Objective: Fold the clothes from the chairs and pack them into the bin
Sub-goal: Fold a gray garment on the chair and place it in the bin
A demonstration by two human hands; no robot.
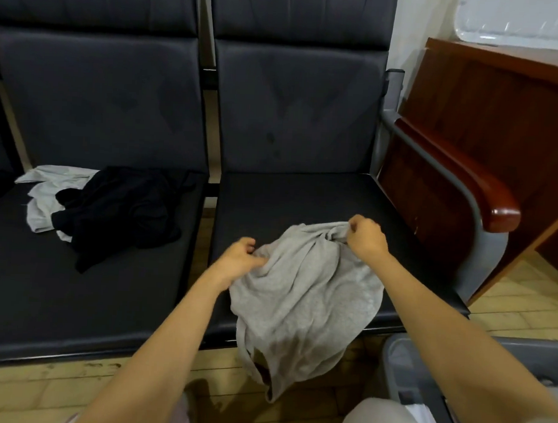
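Left hand (237,257), right hand (366,238) grip grey garment (299,295)

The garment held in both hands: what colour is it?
Plain light grey garment, best seen in the head view.

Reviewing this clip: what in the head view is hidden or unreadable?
- Bin: head view, mostly cut by the frame edge and covered by the right forearm; contents unclear.
- White garment: head view, partly under the black garment.
- Grey garment: head view, bunched in the left hand and right hand; type unclear.
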